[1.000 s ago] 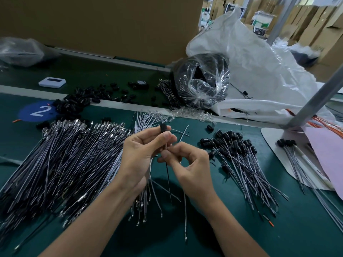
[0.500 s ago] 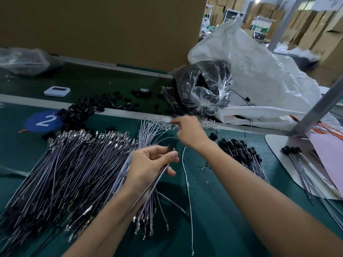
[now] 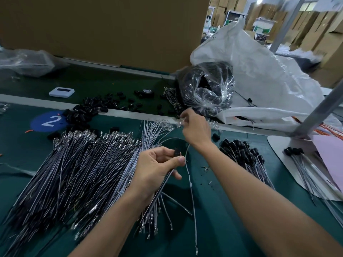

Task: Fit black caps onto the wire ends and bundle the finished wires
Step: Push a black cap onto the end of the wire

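Note:
My left hand (image 3: pixel 157 167) grips a small bunch of grey wires (image 3: pixel 157 197) and pinches a black cap (image 3: pixel 176 152) between thumb and fingers. My right hand (image 3: pixel 194 127) reaches forward to the far edge of the green mat and pinches the clear terminal end of a single grey wire (image 3: pixel 191 182), which arcs down toward me. A big fan of uncapped wires (image 3: pixel 74 173) lies at the left. Capped wires (image 3: pixel 245 158) lie in a pile at the right. Loose black caps (image 3: pixel 87 112) are heaped at the back left.
A clear bag of black parts (image 3: pixel 206 89) and a large white sack (image 3: pixel 259 80) stand behind my right hand. A white tray (image 3: pixel 282 151) holds more capped wires (image 3: pixel 304 164) at the right beside a slanted metal post (image 3: pixel 319 108). A small white device (image 3: pixel 61 92) lies far left.
My right hand left the left hand and reached forward to the wire ends at the mat's far edge, taking hold of a single wire there. The left hand stayed, still holding its cap and wires.

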`<act>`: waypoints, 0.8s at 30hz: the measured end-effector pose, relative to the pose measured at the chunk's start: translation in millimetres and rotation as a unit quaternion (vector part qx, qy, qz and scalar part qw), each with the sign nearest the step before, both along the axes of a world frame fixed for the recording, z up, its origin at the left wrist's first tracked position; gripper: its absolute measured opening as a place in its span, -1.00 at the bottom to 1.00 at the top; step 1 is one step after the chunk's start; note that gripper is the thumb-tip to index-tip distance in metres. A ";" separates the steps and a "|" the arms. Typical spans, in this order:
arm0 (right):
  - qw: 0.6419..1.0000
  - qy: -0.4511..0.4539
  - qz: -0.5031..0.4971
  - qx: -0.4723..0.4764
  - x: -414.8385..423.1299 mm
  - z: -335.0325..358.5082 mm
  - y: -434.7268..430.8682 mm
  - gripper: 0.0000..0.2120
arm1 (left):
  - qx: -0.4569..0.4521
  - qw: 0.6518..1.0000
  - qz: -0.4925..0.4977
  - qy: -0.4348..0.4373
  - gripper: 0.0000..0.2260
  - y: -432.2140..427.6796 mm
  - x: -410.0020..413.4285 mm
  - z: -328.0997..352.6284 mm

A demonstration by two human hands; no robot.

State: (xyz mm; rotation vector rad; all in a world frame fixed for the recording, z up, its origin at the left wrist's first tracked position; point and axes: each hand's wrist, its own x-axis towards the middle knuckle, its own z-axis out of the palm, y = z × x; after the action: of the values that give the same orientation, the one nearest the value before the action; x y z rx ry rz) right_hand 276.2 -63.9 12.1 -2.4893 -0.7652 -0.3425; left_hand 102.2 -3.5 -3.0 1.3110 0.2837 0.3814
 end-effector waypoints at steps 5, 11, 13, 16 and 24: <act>0.934 0.163 0.122 0.293 -49.1 18.0 -38.4 -0.86 | -0.006 1.000 0.028 0.008 -0.69 -4.2 1.0 -0.1; 0.849 0.303 0.141 0.408 -85.4 5.2 -79.0 -0.77 | -0.042 0.998 0.039 -0.020 -0.76 -7.4 -1.4 3.1; 0.848 0.311 0.140 0.406 -87.4 2.8 -78.3 -0.78 | -0.036 0.999 0.037 -0.015 -0.71 -8.6 -1.8 3.6; 0.862 0.286 0.148 0.391 -90.1 1.9 -78.4 -0.77 | -0.032 0.999 0.034 -0.021 -0.81 -9.1 -1.4 2.5; 0.910 0.154 0.166 0.348 -89.4 -1.7 -79.2 -0.82 | 0.014 0.998 0.027 -0.047 -0.80 -9.6 2.2 -0.2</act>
State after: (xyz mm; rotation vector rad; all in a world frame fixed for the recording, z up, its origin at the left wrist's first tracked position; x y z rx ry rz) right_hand 186.8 -143.1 10.4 -1.6541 -0.7498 -0.0680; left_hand 104.4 -13.2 -3.3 1.3098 0.2361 0.4931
